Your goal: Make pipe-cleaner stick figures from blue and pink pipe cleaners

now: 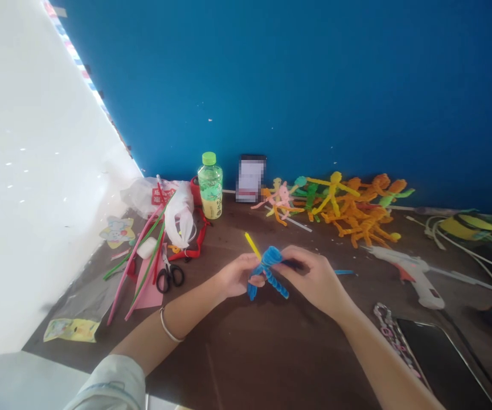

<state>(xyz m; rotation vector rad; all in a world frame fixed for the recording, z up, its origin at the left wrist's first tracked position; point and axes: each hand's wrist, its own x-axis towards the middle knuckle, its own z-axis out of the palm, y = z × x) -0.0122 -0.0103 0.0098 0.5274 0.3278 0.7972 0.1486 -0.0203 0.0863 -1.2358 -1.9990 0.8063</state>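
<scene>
Over the middle of the table, both hands hold a small blue pipe-cleaner figure (277, 280). It has a rounded, coiled blue top and twisted limbs that point downward. My left hand (241, 274) is closed on the figure's left side, thumb and fingers pinched around it. My right hand (310, 273) pinches its right side near the coiled top, with some fingertips hidden behind it. A short yellow stick (253, 245) rises at a slant beside the left thumb; where its lower end goes is hidden. A blue pipe-cleaner piece (343, 272) lies just beyond the right hand.
Orange pipe-cleaner figures (368, 219) and a yellow figure (335, 192) are heaped at the back right. A glue gun (417, 276) and phone (446, 359) lie right. Scissors (169, 277), loose pipe cleaners (147, 259) and a plastic bag (179, 213) lie left, near a bottle (210, 191).
</scene>
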